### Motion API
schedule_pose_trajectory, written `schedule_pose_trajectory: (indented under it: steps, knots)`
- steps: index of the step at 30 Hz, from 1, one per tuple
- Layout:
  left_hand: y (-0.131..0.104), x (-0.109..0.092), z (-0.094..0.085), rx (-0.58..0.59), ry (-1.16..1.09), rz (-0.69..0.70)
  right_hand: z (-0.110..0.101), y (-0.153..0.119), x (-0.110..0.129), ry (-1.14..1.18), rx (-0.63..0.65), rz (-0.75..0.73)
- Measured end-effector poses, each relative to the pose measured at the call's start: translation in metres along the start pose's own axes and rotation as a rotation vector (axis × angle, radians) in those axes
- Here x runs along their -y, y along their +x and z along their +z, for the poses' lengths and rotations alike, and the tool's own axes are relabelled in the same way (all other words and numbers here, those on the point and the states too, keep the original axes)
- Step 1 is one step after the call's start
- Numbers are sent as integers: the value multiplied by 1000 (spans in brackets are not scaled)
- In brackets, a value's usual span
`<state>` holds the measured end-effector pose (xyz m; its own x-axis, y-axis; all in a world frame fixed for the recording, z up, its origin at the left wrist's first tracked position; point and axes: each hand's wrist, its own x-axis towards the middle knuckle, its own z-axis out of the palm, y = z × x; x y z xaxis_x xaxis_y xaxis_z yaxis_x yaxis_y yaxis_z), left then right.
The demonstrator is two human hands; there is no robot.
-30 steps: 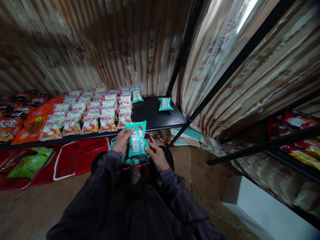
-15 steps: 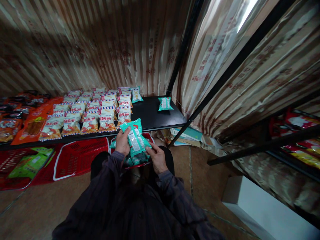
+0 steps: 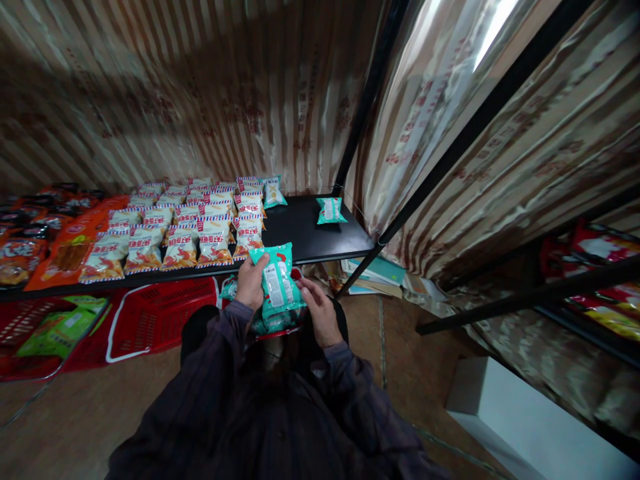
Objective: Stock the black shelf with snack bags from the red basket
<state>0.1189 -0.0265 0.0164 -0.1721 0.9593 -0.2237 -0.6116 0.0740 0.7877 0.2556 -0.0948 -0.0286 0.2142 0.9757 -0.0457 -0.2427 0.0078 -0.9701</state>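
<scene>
A teal snack bag (image 3: 278, 280) is in my left hand (image 3: 251, 281), the thumb lying over its front and the printed label side facing up. My right hand (image 3: 320, 312) is at the bag's right edge, its fingers loosely bent and parted; whether they touch the bag is hard to see. Below the held bag, more teal bags (image 3: 273, 324) fill a red basket (image 3: 297, 274) between my knees. On the black shelf (image 3: 320, 243) ahead, one teal bag (image 3: 330, 211) lies alone at the right. Another teal bag (image 3: 274, 192) stands at the back beside rows of white-and-orange snack bags (image 3: 215, 239).
Orange snack packs (image 3: 70, 243) occupy the shelf's left part. Under it are a red basket with a white handle (image 3: 165, 317) and a green pack (image 3: 50, 330). Black shelf posts (image 3: 450, 147) slant at the right. A white box (image 3: 530, 417) sits on the floor.
The held teal bag has turned more upright and come slightly lower. My right fingers have loosened from its lower right corner and shifted up along its side.
</scene>
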Motion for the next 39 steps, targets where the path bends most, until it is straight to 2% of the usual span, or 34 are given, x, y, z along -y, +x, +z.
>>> schedule_pose_trajectory:
  steps: [4, 8, 13, 18, 21, 24, 26, 29, 33, 36, 39]
  knots:
    - [-5, 5, 0, 32, 53, -15, 8, 10, 15, 66, 54, -14]
    - [-11, 10, 0, 80, 91, -45, 16, 18, 21, 75, 98, 12]
    - [-18, 5, -2, 205, 91, -78, 19, 28, 13, 91, -8, 53]
    - [-27, 0, -9, 289, 97, -168, 20, 39, 5, 150, -127, 101]
    - [-34, 3, -15, 345, 130, -241, 21, 45, 2, 155, -146, 94]
    - [-39, 8, -20, 354, 150, -241, 22, 47, 1, 131, -146, 75]
    - [-39, 10, -20, 315, 160, -205, 22, 46, 1, 60, -149, -7]
    - [-37, 12, -20, 254, 184, -137, 21, 37, 3, -159, -157, -244]
    - [-31, 13, -19, 202, 222, -83, 20, 21, 8, -459, -97, -526]
    - [-29, 16, -20, 189, 243, -63, 21, 14, 9, -567, -64, -641]
    - [-29, 20, -22, 191, 234, -70, 22, 13, 6, -620, -67, -678]
